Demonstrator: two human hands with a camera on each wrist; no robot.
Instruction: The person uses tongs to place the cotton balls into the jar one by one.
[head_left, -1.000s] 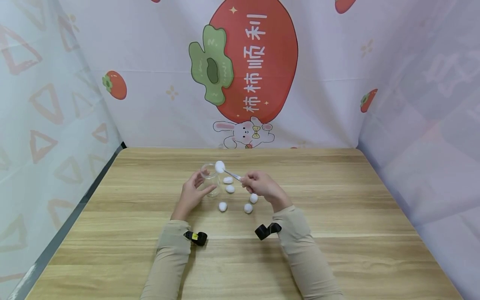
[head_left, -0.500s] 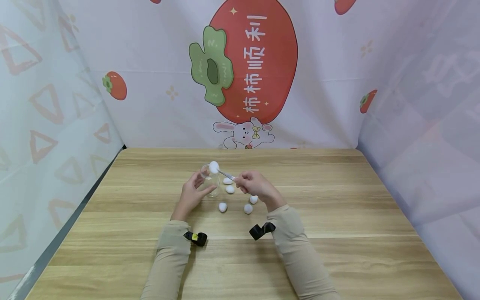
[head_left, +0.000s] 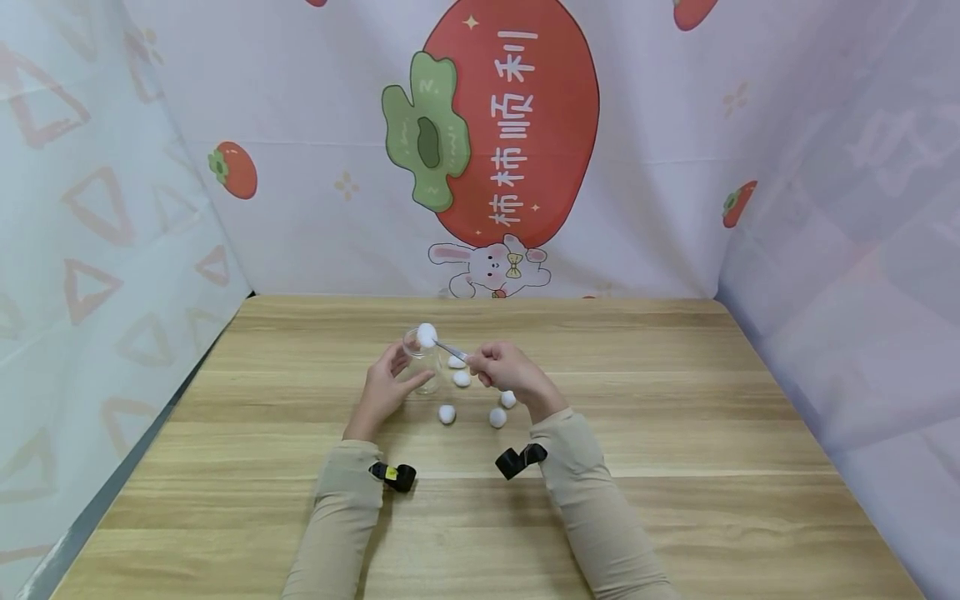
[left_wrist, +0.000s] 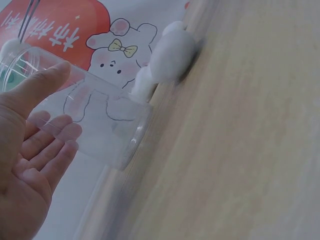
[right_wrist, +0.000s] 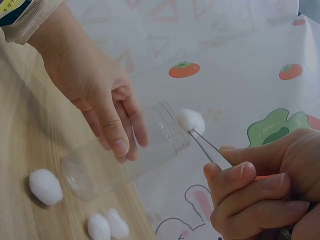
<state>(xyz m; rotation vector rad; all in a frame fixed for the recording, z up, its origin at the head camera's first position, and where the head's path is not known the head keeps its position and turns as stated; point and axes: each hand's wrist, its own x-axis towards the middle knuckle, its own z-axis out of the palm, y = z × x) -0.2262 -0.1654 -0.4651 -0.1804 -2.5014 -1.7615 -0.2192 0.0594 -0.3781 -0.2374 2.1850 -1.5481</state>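
Observation:
In the head view my left hand (head_left: 383,390) holds a clear jar (head_left: 426,382) standing upright on the table. Its thumb lies on one side and its fingers wrap the other, as the left wrist view also shows. My right hand (head_left: 513,372) pinches a pair of metal tweezers (head_left: 451,352). The tweezer tips grip a white cotton ball (right_wrist: 191,120) right at the jar's open mouth, over its rim. I see no cotton inside the jar (right_wrist: 125,155). Several loose cotton balls (head_left: 447,414) lie on the table to the jar's right and in front of it.
The wooden table (head_left: 675,467) extends widely around both hands. A white cloth backdrop (head_left: 645,208) with persimmon and rabbit prints stands behind its far edge, with cloth walls at both sides. Small black cameras (head_left: 405,477) are strapped to both wrists.
My right hand has moved left with the tweezers, bringing the cotton ball from the right side of the jar's rim over its mouth. The left hand and jar have stayed put.

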